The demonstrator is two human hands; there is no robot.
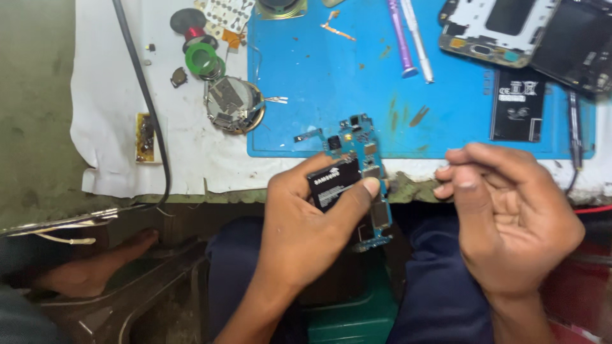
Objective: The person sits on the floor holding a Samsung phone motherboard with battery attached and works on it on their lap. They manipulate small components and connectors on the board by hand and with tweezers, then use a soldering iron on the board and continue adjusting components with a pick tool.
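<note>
The left hand [299,229] holds a long, narrow blue-green phone circuit board [364,172] together with a small flat black rectangular battery [333,181] laid against its face; the fingers are clamped on the pair, thumb pressing from the right on the battery's edge and the others wrapped behind. The stack is held up in the air just off the near edge of the surface, above the lap in dark blue trousers [440,293], tilted towards the camera, probably so that both parts can be looked over closely. The right hand [510,210] hovers just beside it, apart from the board, fingers curled inward with thumb and forefinger tips drawn together; whether they pinch some tiny part I cannot tell, since nothing shows between them. The board is crowded with small metal shields and chips, its upper end sticking out above the battery and its lower end below the thumb. The battery is matt black with white print on its front. Behind lies a blue rubber work mat [331,76] on a white paper sheet [108,95], likely there to keep loose parts visible: a green ring of tape [203,59], a round metal dish of scraps [233,105], two slim pen-like tools [408,38], another black battery [517,105] and two opened phone shells [529,32].
</note>
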